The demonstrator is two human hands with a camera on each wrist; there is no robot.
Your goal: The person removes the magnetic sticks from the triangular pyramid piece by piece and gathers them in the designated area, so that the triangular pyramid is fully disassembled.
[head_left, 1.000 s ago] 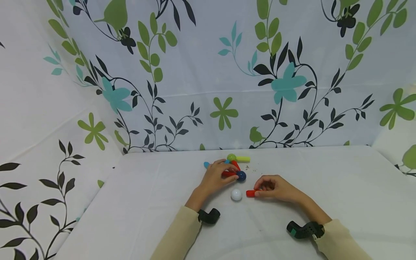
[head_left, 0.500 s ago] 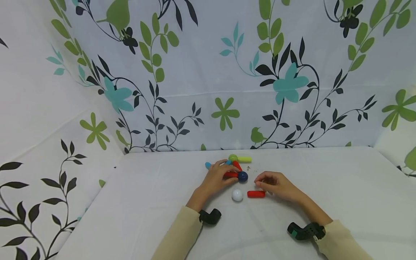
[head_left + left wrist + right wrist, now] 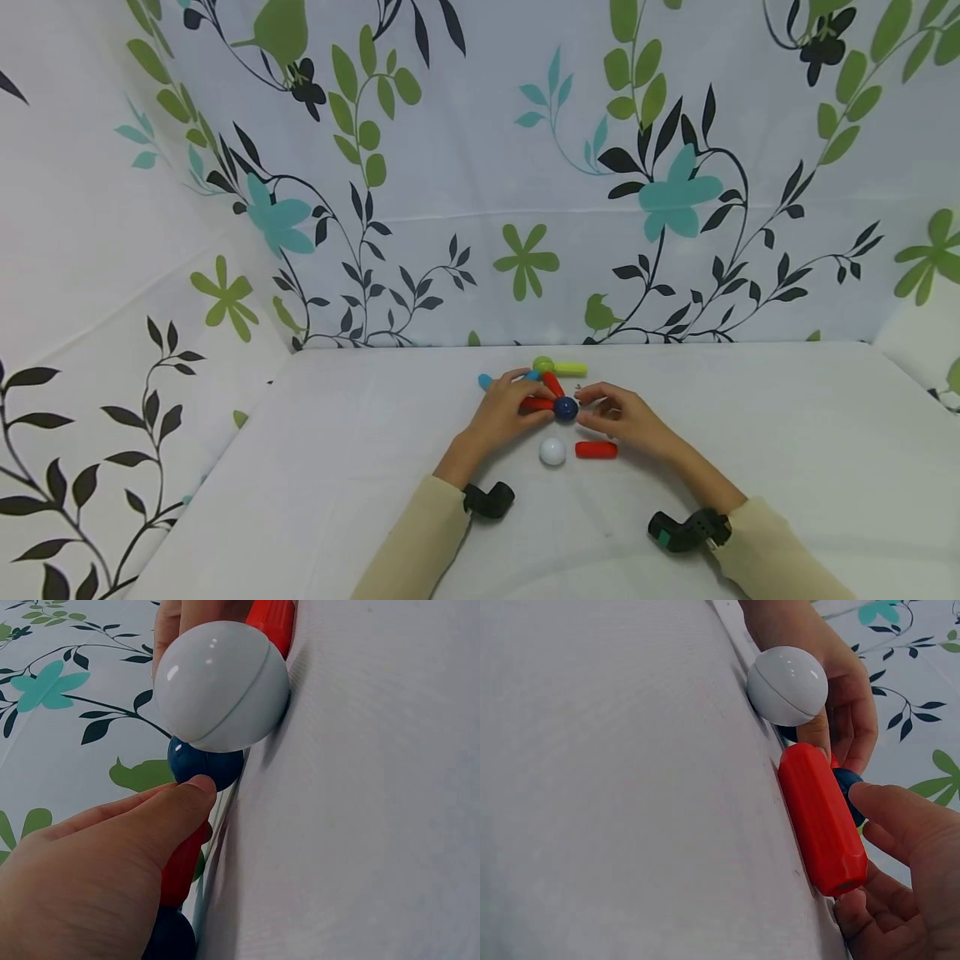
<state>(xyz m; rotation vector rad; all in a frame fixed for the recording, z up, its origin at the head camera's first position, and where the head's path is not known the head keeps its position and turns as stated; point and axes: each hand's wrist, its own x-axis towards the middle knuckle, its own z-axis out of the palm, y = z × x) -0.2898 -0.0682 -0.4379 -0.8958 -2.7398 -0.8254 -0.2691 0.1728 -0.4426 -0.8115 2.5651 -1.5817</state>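
Observation:
The left hand point(image 3: 504, 414) grips a red stick point(image 3: 535, 404) joined to a dark blue ball point(image 3: 566, 408); its thumb lies against that ball in the left wrist view. At the ball's right side is the right hand point(image 3: 628, 422), its thumb at the ball point(image 3: 850, 793) in the right wrist view and its fingers bent. A second red stick point(image 3: 552, 384) slants away behind the ball. Nearer the front lie a white ball point(image 3: 552, 452) and a loose red stick point(image 3: 596, 450), side by side and apart. Another dark blue ball point(image 3: 171, 935) shows below the left hand.
Behind the hands, a yellow-green ball point(image 3: 543, 365) adjoins a yellow-green stick point(image 3: 572, 369). Blue pieces point(image 3: 486, 382) show beside the left hand, partly covered by it. The white-covered table point(image 3: 360, 467) ends at a patterned cloth point(image 3: 450, 167) hanging at the back.
The right hand let go of the loose red stick, which stays on the table, and moved left and back to the dark blue ball. The left hand keeps its grip in nearly the same place.

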